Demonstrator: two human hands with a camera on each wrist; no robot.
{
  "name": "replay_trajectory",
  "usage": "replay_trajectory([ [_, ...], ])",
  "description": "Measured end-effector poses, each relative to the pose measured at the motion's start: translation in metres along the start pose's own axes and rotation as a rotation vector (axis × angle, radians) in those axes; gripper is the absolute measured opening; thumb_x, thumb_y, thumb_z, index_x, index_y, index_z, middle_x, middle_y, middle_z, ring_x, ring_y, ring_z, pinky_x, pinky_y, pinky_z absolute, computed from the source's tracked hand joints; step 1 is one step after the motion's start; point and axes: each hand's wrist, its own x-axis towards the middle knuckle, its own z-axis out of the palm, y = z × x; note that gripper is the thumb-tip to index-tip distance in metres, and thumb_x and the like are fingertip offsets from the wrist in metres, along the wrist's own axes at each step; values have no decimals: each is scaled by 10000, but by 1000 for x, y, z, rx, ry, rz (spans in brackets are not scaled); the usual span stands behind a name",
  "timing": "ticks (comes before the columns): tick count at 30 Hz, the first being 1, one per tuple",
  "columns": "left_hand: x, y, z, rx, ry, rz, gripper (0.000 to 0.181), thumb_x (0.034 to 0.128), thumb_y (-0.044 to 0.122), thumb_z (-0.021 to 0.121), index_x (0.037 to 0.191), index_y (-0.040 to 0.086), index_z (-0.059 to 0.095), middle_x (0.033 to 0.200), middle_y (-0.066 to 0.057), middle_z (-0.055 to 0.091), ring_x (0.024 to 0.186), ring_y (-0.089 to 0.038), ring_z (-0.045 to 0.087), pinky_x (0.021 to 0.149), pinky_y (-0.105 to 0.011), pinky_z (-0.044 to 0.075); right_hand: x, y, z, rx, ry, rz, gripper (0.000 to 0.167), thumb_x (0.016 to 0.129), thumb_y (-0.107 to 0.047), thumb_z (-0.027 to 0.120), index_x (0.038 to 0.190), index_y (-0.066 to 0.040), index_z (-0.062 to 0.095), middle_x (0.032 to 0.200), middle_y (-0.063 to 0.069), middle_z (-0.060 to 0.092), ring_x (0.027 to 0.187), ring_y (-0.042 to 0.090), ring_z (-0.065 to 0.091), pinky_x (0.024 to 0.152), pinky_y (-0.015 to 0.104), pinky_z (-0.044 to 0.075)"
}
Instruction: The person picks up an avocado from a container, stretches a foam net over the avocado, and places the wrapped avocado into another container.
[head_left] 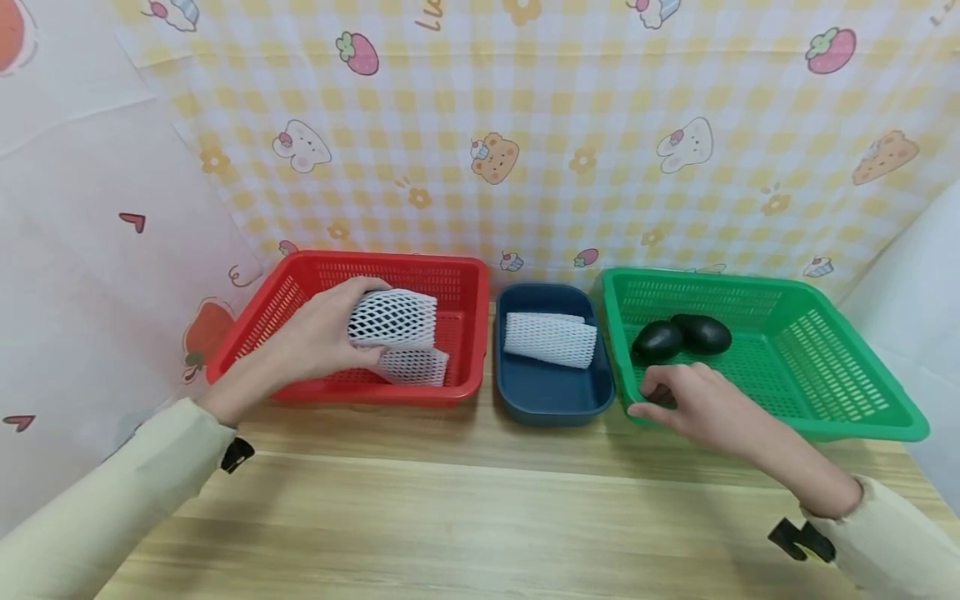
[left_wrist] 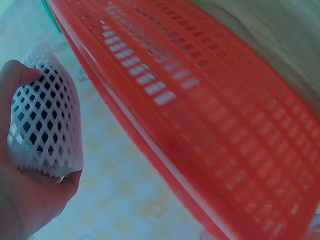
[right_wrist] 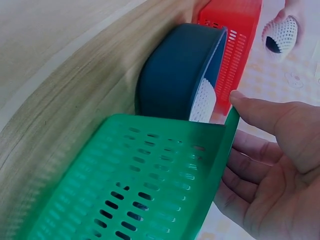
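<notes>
- The left hand point(head_left: 333, 329), on the left, holds a dark object wrapped in a white foam net point(head_left: 393, 318) above the red basket point(head_left: 468, 392); its thumb and fingers curl round the net, and black shows through the mesh.
- A second foam sleeve point(head_left: 416, 367) lies in the red basket, just below and partly hidden by the held one.
- The left forearm crosses the red basket's near left rim, covering part of it.
- In the middle, between the two baskets, a dark blue tub point(head_left: 555, 410) contains folded white foam nets point(head_left: 551, 340).
- On the right, a green basket point(head_left: 847, 367) has two black, egg-shaped fruits point(head_left: 682, 335) touching at its left side.
- The right hand point(head_left: 701, 408) is at that basket's near left corner, hiding part of it. Its fingers are bent, with a gap beside the thumb; whether they grip the rim cannot be told.
- All three containers stand at the far side of a pale wood-grain counter point(head_left: 480, 517), against a yellow-checked cloth point(head_left: 570, 200) printed with strawberries, bears and cupcakes.
- Lettering at the cloth's top edge is cut off; it seems to begin "Lu".
</notes>
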Motion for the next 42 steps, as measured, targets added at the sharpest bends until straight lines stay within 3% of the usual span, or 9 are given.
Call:
replay_trajectory([
  [9, -10, -20, -16, 95, -76, -58, 840, 742, 170, 894, 1464, 110, 468, 1270, -95, 553, 1084, -259, 532, 865, -504, 525, 4, 0, -4, 2, -28, 2, 163, 912, -212, 789, 840, -153, 656, 715, -132, 606, 632, 16, 574, 579, 261, 503],
  [18, -18, -35, -33, 131, -173, -119, 761, 724, 209, 901, 1372, 81, 524, 1210, -109, 578, 1053, -285, 544, 839, -516, 536, 3, -1, -4, 5, -43, 12, 166, 917, -211, 783, 837, -150, 652, 687, -121, 586, 597, 36, 544, 554, 258, 476],
  [26, -26, -60, -38, 227, -183, -158, 717, 681, 220, 922, 1279, 27, 576, 1107, -120, 643, 970, -332, 568, 811, -546, 492, 3, -1, -3, 12, -47, 10, 175, 919, -211, 781, 830, -150, 643, 680, -107, 592, 585, 39, 542, 541, 255, 469],
  [30, -27, -67, -41, 215, -237, -211, 751, 689, 242, 928, 1301, 14, 558, 1134, -148, 640, 983, -341, 595, 861, -600, 475, 3, 0, -3, 10, -45, 9, 177, 919, -218, 781, 829, -152, 643, 681, -110, 591, 586, 36, 543, 541, 254, 470],
  [34, -26, -69, -41, 173, -306, -245, 772, 695, 230, 932, 1303, -1, 515, 1149, -160, 624, 979, -320, 603, 849, -567, 532, 3, 0, -3, 9, -44, 9, 175, 918, -221, 783, 831, -153, 647, 690, -107, 600, 598, 32, 552, 548, 256, 478],
  [38, -25, -71, -38, 122, -365, -247, 763, 700, 194, 932, 1287, 30, 474, 1173, -138, 601, 1015, -307, 583, 864, -547, 542, 4, 1, -3, 6, -43, 8, 167, 915, -218, 785, 837, -151, 653, 706, -115, 614, 620, 18, 574, 564, 256, 496],
  [42, -26, -73, -36, 99, -405, -227, 834, 697, 174, 935, 1369, 46, 458, 1262, -172, 567, 1108, -364, 544, 903, -591, 510, 4, 0, -3, 11, -48, 12, 166, 913, -220, 786, 841, -149, 655, 716, -112, 623, 632, 15, 585, 573, 257, 505],
])
